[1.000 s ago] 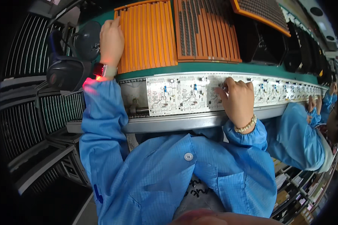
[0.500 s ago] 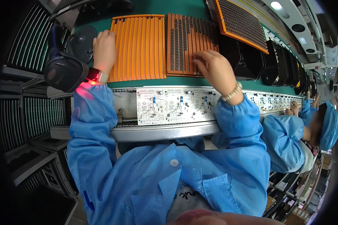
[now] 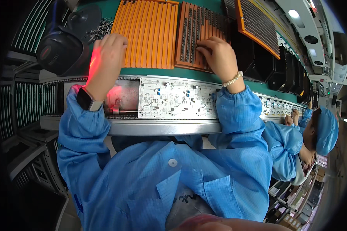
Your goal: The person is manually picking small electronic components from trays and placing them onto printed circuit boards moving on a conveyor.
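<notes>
My left hand is beside the near left part of an orange slotted tray, its fingers curled together. Whatever they may hold is hidden. Red light falls on its wrist. Just beyond it lies a pile of small metal-legged parts. My right hand reaches over a brown slotted tray, which carries rows of small dark components. Its thumb and fingers are drawn together, and anything between them is too small to make out. In front of me a white circuit board, fitted with several components, sits on the conveyor rail.
A black scanner-like device stands at the left. Another loaded orange tray rests tilted above black bins at the right. More boards line the conveyor, where a co-worker in blue sits.
My left hand has come back toward me from the far left, uncovering the pile of small parts. My right hand stays over the brown tray, its fingers now higher along the rows.
</notes>
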Demonstrator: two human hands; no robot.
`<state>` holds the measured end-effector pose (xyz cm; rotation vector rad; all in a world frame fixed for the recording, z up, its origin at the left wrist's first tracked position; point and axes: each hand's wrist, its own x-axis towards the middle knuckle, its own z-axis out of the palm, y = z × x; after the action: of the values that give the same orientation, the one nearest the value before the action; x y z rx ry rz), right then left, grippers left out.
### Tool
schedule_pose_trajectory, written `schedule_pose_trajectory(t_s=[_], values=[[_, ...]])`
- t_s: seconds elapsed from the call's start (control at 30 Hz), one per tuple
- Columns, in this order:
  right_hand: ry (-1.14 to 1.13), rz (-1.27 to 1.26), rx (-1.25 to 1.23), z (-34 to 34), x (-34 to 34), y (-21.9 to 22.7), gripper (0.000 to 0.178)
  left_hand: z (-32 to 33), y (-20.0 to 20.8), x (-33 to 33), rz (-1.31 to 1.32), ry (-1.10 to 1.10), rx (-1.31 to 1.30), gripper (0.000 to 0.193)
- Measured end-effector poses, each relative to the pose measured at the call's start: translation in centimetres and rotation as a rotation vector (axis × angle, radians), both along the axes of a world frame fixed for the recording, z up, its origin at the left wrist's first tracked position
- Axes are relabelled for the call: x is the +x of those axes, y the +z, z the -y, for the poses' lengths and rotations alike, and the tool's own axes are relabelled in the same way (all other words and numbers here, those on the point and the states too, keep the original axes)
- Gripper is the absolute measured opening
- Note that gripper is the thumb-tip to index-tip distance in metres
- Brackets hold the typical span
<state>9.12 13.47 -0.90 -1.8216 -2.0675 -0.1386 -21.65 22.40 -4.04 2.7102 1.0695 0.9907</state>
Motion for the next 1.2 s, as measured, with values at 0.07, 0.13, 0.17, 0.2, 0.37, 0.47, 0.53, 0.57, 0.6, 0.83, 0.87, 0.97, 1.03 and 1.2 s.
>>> schedule_pose_trajectory(t_s=[0.07, 0.13, 0.17, 0.2, 0.37, 0.47, 0.53, 0.57, 0.6, 0.83, 0.87, 0.97, 1.03, 1.2], values=[[0.002, 0.016, -0.01, -0.2, 0.0, 0.3, 0.013, 1.8, 0.1, -0.2, 0.031, -0.074, -0.049, 0.007], [0.029, 0.037, -0.001, -0.2, 0.5, 0.3, 0.013, 3.9, 0.4, -0.4, 0.138, -0.184, -0.397, 0.009], [0.032, 0.028, -0.011, 0.0, 0.5, 0.4, 0.013, 5.2, 0.8, -0.4, 0.135, -0.204, -0.471, 0.012], [0.049, 0.061, -0.003, 0.1, 0.3, 0.9, 0.014, 6.3, 0.7, -0.4, 0.118, -0.232, -0.453, 0.012], [0.055, 0.077, 0.043, 1.6, -0.7, 2.0, 0.013, 10.6, -1.2, -1.0, -0.006, -0.341, -0.373, 0.017], [0.118, 0.057, 0.09, 3.0, -1.9, 3.0, 0.012, 11.3, -2.3, -1.1, -0.093, -0.33, -0.3, 0.02], [0.123, 0.049, 0.059, 4.4, -3.1, 4.1, 0.015, 11.5, -2.4, -1.0, -0.126, -0.332, -0.261, 0.021], [0.159, 0.036, 0.062, 4.9, -3.6, 4.3, 0.016, 11.4, -2.3, -0.9, -0.126, -0.327, -0.292, 0.021], [0.196, 0.022, 0.066, 5.4, -3.9, 4.4, 0.018, 11.3, -2.2, -1.0, -0.128, -0.322, -0.323, 0.02], [0.243, -0.071, -0.078, 8.5, -5.6, 4.9, 0.024, 11.1, -2.0, -1.2, -0.075, -0.276, -0.46, 0.02], [0.249, -0.082, -0.109, 8.7, -5.8, 5.0, 0.025, 11.1, -2.0, -1.2, -0.077, -0.281, -0.466, 0.02], [0.248, -0.116, -0.109, 9.2, -6.4, 4.3, 0.025, 10.8, -2.2, -1.1, -0.109, -0.294, -0.432, 0.02], [0.237, -0.131, -0.106, 9.4, -6.5, 4.1, 0.025, 10.6, -1.9, -1.1, -0.14, -0.31, -0.39, 0.02], [0.225, -0.193, -0.129, 10.0, -7.0, 3.8, 0.023, 11.5, -1.2, -2.1, -0.007, -0.188, -0.548, 0.015]])
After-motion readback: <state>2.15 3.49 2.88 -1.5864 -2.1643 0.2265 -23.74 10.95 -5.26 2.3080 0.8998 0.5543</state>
